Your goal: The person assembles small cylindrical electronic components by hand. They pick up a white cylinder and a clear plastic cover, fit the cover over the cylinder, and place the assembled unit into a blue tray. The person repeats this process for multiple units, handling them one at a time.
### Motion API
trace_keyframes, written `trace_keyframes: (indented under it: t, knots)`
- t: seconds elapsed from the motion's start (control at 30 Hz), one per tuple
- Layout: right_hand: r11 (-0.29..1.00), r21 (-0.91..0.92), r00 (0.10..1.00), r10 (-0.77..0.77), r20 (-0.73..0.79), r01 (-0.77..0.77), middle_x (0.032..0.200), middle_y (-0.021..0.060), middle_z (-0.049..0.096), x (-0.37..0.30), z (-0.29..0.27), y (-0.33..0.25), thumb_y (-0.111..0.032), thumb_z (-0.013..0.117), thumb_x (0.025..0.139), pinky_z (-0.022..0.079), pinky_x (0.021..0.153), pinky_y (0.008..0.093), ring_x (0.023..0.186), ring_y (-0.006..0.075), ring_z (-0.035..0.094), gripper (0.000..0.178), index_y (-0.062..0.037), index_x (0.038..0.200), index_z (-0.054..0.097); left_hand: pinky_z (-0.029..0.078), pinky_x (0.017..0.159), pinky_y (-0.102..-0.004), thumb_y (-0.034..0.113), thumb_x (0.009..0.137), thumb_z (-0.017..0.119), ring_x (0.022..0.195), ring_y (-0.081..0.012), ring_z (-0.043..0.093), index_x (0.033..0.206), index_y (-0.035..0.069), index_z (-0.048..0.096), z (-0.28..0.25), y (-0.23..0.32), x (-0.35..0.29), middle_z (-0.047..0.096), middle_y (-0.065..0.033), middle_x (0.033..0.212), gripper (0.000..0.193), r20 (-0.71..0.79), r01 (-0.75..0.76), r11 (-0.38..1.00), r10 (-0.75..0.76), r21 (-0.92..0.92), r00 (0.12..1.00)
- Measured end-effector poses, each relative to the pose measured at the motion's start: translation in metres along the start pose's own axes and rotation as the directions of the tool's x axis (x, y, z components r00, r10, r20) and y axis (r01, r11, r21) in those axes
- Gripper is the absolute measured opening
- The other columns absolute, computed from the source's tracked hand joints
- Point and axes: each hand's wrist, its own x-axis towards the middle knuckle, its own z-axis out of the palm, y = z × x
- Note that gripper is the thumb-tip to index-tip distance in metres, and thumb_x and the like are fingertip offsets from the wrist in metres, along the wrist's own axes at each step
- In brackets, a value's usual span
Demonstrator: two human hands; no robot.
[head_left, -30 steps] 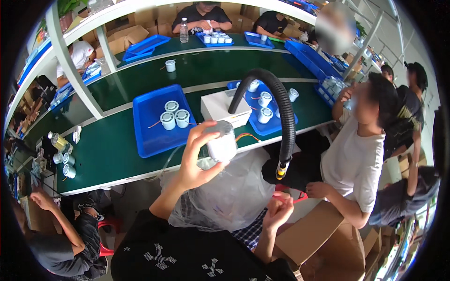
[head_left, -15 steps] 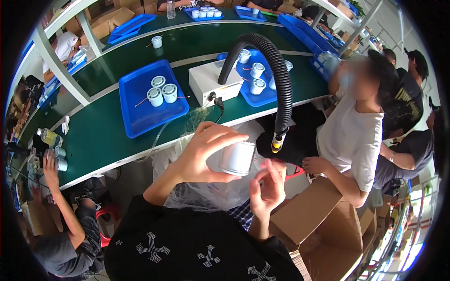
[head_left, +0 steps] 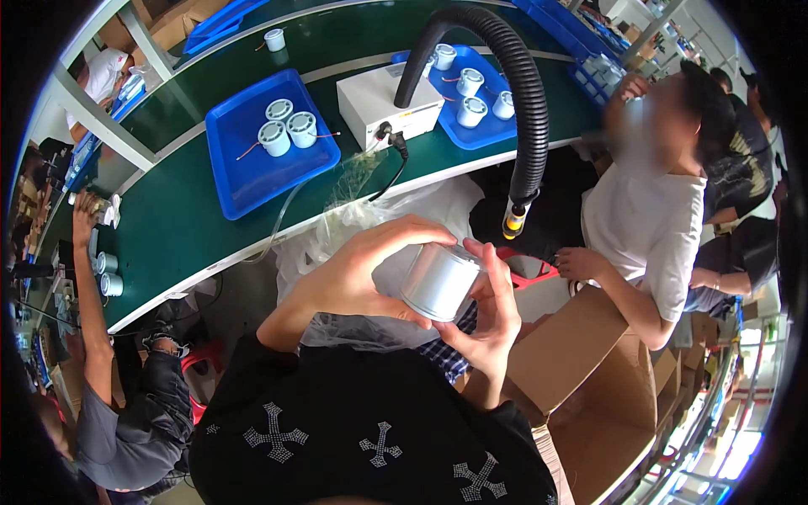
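Note:
Both my hands hold a small silver metal cylinder (head_left: 438, 282) over my lap. My left hand (head_left: 362, 269) wraps it from the top and left, and my right hand (head_left: 488, 316) cups it from the right and underneath. A clear plastic bag (head_left: 370, 252) lies crumpled just behind it. A black ribbed hose (head_left: 522, 101) arcs down from a white box (head_left: 387, 101) on the green table, and its yellow-tipped nozzle (head_left: 513, 223) hangs just right of the cylinder.
A blue tray (head_left: 252, 168) with three white round parts sits on the green table (head_left: 168, 227); another blue tray (head_left: 471, 114) lies to its right. An open cardboard box (head_left: 581, 370) stands at my right. A person in white (head_left: 656, 219) sits to the right; another person (head_left: 109, 379) sits to the left.
I brought the cylinder down from near the table to my lap, and my right hand has come up and closed around it. The view tilted down.

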Motion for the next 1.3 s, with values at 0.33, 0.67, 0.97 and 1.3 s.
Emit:
trace_keyframes:
  t: [0.33, 0.67, 0.97, 1.3]
  knots:
    - [0.998, 0.052, 0.999, -0.017, -0.029, 0.019, 0.124, 0.0196, 0.046, -0.002, 0.003, 0.002, -0.003, 0.078, 0.053, 0.047, 0.058, 0.022, 0.08, 0.015, 0.055, 0.085, -0.004, 0.13, 0.041, 0.043, 0.089, -0.0357, 0.024, 0.055, 0.084, 0.105, -0.0243, 0.054, 0.118, 0.004, 0.048, 0.0, 0.0, 0.0, 0.054, -0.0098, 0.116, 0.074, -0.007, -0.024, 0.998, 0.024, -0.066, 1.0]
    - [0.994, 0.083, 0.997, 0.068, 0.041, -0.072, 0.127, 0.0213, 0.044, -0.002, 0.001, 0.004, 0.001, 0.075, 0.056, 0.049, 0.064, 0.0252, 0.091, 0.0206, 0.058, 0.08, -0.0042, 0.128, 0.039, 0.039, 0.091, -0.0365, 0.027, 0.049, 0.086, 0.105, -0.0245, 0.051, 0.116, 0.001, 0.051, 0.004, 0.001, 0.0, 0.054, -0.0118, 0.113, 0.08, -0.071, 0.03, 1.0, -0.03, 0.003, 0.997]
    - [0.973, 0.155, 0.981, 0.151, 0.119, -0.169, 0.135, 0.0271, 0.032, -0.005, 0.01, 0.024, -0.001, 0.078, 0.059, 0.049, 0.078, 0.0319, 0.105, 0.0248, 0.055, 0.077, -0.0092, 0.114, 0.025, 0.034, 0.092, -0.0417, 0.036, 0.057, 0.08, 0.108, -0.0286, 0.044, 0.124, 0.007, 0.043, 0.011, 0.008, -0.007, 0.048, -0.0097, 0.12, 0.082, -0.016, -0.037, 0.966, 0.042, 0.254, 0.999]
    - [0.96, 0.28, 0.999, -0.014, 0.049, 0.0, 0.13, 0.0286, 0.034, -0.008, 0.017, 0.028, -0.012, 0.085, 0.054, 0.046, 0.086, 0.0379, 0.118, 0.031, 0.044, 0.09, -0.0102, 0.119, 0.024, 0.036, 0.091, -0.0377, 0.032, 0.055, 0.08, 0.107, -0.0257, 0.048, 0.112, 0.0, 0.053, 0.005, 0.005, -0.005, 0.053, -0.0119, 0.114, 0.071, -0.021, -0.079, 0.98, 0.084, 0.182, 0.996]
